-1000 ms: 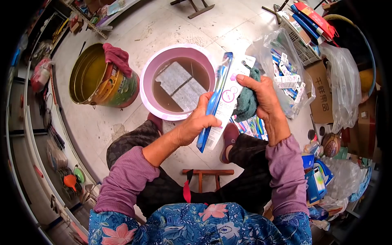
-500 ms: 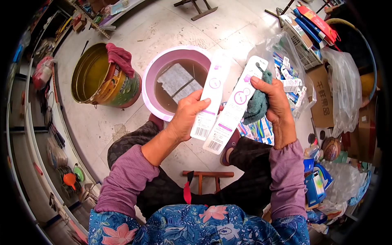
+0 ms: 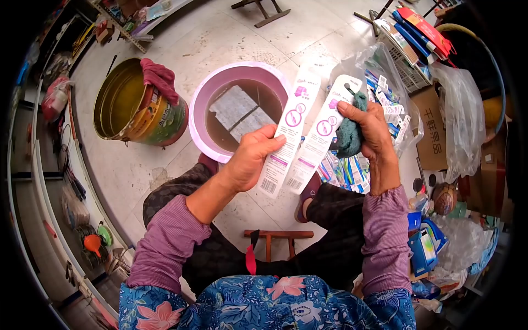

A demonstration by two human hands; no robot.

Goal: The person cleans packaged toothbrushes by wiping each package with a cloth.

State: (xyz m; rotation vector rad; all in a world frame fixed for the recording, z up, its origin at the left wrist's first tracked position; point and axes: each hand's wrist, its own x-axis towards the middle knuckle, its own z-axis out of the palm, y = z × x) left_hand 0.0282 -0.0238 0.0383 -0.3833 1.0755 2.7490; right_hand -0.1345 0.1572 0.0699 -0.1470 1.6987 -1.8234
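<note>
My left hand (image 3: 248,158) pinches a long white toothbrush package (image 3: 293,117), its printed back and barcode facing up. A second toothbrush package (image 3: 320,135) is gripped between thumb and fingers of my right hand (image 3: 375,129). Bunched in that same hand, behind the package, is a dark green cloth (image 3: 350,138). The two packages lean side by side over my knees, their lower ends close together. Below my right hand, a heap of toothbrush packages (image 3: 347,173) lies on clear plastic (image 3: 413,94).
A pink basin (image 3: 199,104) of murky water holds a grey slab (image 3: 235,107). Left of it stands a large metal bucket (image 3: 165,124) with a red cloth (image 3: 159,80) over its rim. Cardboard boxes (image 3: 430,129) line the right; shelves run along the left. A wooden stool (image 3: 280,234) is below me.
Both packages have tilted so their printed faces show more clearly, and their lower ends have moved up slightly. Both hands keep their hold, the green cloth still in the right.
</note>
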